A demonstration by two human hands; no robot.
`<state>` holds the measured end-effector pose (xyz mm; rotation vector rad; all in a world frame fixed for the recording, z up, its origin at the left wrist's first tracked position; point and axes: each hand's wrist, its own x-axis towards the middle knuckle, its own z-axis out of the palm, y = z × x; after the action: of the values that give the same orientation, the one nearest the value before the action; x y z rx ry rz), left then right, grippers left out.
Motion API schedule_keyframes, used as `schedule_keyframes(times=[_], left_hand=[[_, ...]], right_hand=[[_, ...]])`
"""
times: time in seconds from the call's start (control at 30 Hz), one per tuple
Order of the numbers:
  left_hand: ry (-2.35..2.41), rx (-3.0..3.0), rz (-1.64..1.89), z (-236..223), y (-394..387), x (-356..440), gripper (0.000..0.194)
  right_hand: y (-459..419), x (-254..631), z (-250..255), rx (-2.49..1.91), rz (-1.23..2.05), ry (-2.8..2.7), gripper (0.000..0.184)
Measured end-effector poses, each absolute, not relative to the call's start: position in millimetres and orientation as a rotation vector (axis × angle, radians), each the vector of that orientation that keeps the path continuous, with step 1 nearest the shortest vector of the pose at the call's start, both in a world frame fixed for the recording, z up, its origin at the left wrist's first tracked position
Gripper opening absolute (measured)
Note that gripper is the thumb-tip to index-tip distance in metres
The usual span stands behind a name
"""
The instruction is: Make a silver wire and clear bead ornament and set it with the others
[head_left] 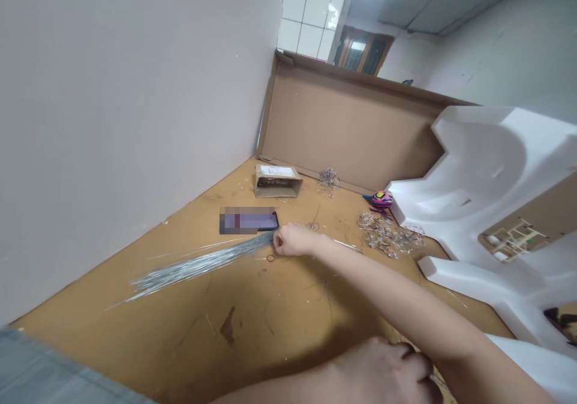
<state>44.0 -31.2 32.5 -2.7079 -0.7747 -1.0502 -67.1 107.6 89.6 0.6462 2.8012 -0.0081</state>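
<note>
A long bundle of thin, straight metal wires [198,264] lies slantwise on the tan tabletop. My right hand [294,240] is closed in a fist at the bundle's right end, fingers curled round the wires; how many it grips is hidden. At the bottom, my left hand [387,371] passes beneath my right forearm with its fingers curled. Something thin and wire-like shows beside those fingertips, but most of it is hidden. Just behind the bundle rests a phone [267,220], partly blurred out. A small dark ring [270,258] lies near my right fist.
An open small cardboard box [278,183] stands behind the phone. Piles of bent wire pieces [390,235] lie to the right, beside a colourful object [381,199]. White moulded foam [482,169] fills the right side. A cardboard panel [351,121] borders the back, a wall [112,103] the left.
</note>
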Motion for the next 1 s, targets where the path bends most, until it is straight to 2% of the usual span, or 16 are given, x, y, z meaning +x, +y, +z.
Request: schedule_keyframes(times=[0.2,0.4,0.53,0.7,0.9,1.0], left_hand=[[-0.875,-2.837,-1.028,43.7,-37.2,35.9,0.017],[-0.892,-2.873,-1.096,49.8,-40.5,32.5,0.017],[-0.924,-2.826,-1.027,47.7,-41.5,32.6,0.018],[-0.988,-2.845,-0.977,44.1,-30.5,30.8,0.014],[-1.619,-2.651,-1.017,48.5,-3.3,6.8,0.020],[-1.799,-2.691,-1.089,47.0,6.6,-6.0,0.012]], right_hand=[[88.7,-76.1,80.6,0.528,-0.020,2.823,0.021],[80.9,-77.1,79.4,0.527,-0.017,2.841,0.022],[79.9,-79.9,80.0,0.566,-0.128,2.865,0.020],[103.1,-66.7,96.4,0.667,-0.536,2.839,0.016],[132.9,-13.1,129.8,0.742,-1.054,2.750,0.018],[133.1,18.3,142.6,0.734,-1.427,2.644,0.014]])
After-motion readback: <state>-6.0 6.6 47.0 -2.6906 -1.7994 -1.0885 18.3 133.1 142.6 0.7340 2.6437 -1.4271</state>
